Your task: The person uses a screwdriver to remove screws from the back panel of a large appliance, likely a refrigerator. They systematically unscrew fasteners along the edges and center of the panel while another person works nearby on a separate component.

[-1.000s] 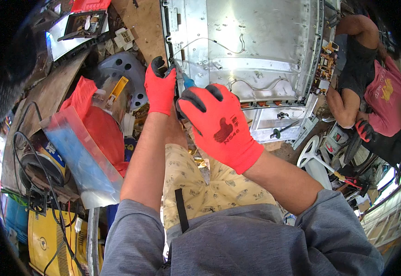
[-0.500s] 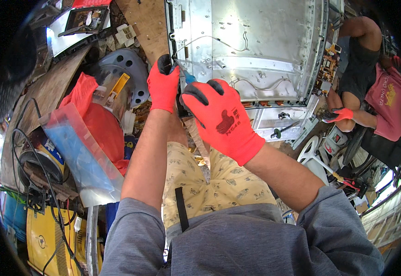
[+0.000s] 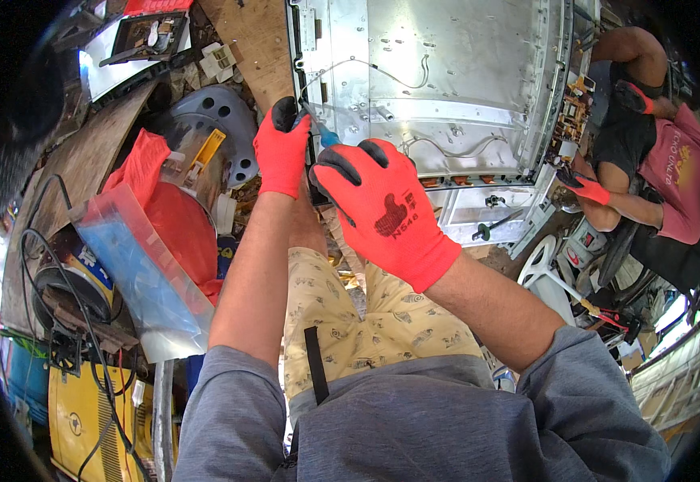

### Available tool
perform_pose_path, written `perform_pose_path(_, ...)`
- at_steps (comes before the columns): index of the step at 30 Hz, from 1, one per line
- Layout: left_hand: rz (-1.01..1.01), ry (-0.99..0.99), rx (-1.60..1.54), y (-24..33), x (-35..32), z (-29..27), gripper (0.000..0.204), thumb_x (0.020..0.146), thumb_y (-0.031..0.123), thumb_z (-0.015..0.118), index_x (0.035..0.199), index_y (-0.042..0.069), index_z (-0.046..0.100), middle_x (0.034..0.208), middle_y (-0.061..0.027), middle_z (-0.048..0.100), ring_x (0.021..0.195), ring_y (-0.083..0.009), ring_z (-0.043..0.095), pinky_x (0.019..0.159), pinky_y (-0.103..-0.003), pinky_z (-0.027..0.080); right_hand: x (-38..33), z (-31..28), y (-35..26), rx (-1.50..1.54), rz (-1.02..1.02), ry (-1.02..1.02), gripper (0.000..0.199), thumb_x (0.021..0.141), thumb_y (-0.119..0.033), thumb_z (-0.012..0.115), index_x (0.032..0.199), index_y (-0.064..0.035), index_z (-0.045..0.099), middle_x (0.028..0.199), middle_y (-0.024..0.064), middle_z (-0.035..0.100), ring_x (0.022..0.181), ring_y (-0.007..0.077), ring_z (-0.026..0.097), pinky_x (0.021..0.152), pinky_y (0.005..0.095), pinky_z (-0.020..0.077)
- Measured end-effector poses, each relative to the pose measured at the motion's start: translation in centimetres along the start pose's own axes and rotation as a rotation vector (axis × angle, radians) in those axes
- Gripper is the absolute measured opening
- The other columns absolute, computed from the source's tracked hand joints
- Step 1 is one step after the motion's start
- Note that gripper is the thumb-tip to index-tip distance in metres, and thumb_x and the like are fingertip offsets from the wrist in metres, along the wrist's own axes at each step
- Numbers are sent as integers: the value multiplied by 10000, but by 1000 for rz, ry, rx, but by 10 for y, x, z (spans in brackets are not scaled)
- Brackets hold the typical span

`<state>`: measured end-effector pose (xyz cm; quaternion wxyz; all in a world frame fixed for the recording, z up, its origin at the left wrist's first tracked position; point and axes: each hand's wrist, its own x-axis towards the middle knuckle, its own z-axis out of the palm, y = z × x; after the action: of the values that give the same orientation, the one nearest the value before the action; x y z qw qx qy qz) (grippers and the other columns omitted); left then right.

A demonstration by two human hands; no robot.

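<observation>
A large silvery metal panel (image 3: 454, 68), the back of a flat-screen device by its look, lies in front of me. My right hand (image 3: 390, 205), in a red glove with black fingertips, is closed round a screwdriver with a blue handle (image 3: 329, 137). Its thin shaft slants up and left to the panel's left edge. My left hand (image 3: 281, 157), gloved alike, is closed beside that edge, right by the shaft's end. What its fingers pinch is hidden. Thin wires (image 3: 382, 71) run across the panel.
At the right sits a co-worker in a pink shirt (image 3: 675, 173) with red gloves, near circuit boards (image 3: 576, 108). On the left are a red bag (image 3: 177, 233), a clear plastic sheet (image 3: 137, 273), a grey plastic part (image 3: 221, 120) and a yellow machine (image 3: 85, 418) with black cables. A white chair (image 3: 544, 269) lies lower right.
My hands and the screwdriver have shifted very slightly left, in about the same pose. The co-worker's hands have moved, and one now shows higher up by the knee.
</observation>
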<state>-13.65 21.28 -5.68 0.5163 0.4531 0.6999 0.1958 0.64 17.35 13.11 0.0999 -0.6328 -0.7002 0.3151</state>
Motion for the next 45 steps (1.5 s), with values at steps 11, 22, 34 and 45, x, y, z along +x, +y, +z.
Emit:
perform_pose_path(11, 47, 8, -25, -12, 4, -2, 453, 798, 160, 772, 1224, 49, 665, 1137, -132, 711, 1072, -254, 677, 941, -352, 504, 22, -8, -20, 6, 118, -84, 440, 749, -88, 675, 1182, -109, 600, 1205, 130, 566, 1060, 362, 553, 849, 461, 491)
perform_pose_path(22, 152, -259, -476, -13, -20, -19, 352, 910, 142, 541, 1202, -12, 662, 1138, -131, 686, 1042, -234, 656, 949, -353, 501, 32, 0, -26, 28, -2, 9, 531, 754, -106, 651, 1280, -166, 604, 1276, 169, 543, 1165, 380, 533, 947, 476, 452)
perform_pose_path(34, 225, -139, -536, 31, -34, -15, 349, 798, -78, 627, 1137, -6, 658, 1156, -135, 639, 1064, -259, 642, 958, -382, 515, 9, 11, -29, 40, -38, 22, 447, 845, -161, 599, 1291, -174, 607, 1316, 133, 542, 1220, 357, 523, 946, 475, 472)
perform_pose_path(45, 440, -155, 38, 31, -19, -32, 297, 817, 106, 665, 1097, 6, 675, 1078, -149, 674, 1014, -284, 656, 905, -371, 506, 21, 5, -29, 87, 115, 63, 508, 804, -163, 625, 1310, -189, 596, 1354, 159, 506, 1204, 369, 522, 945, 477, 472)
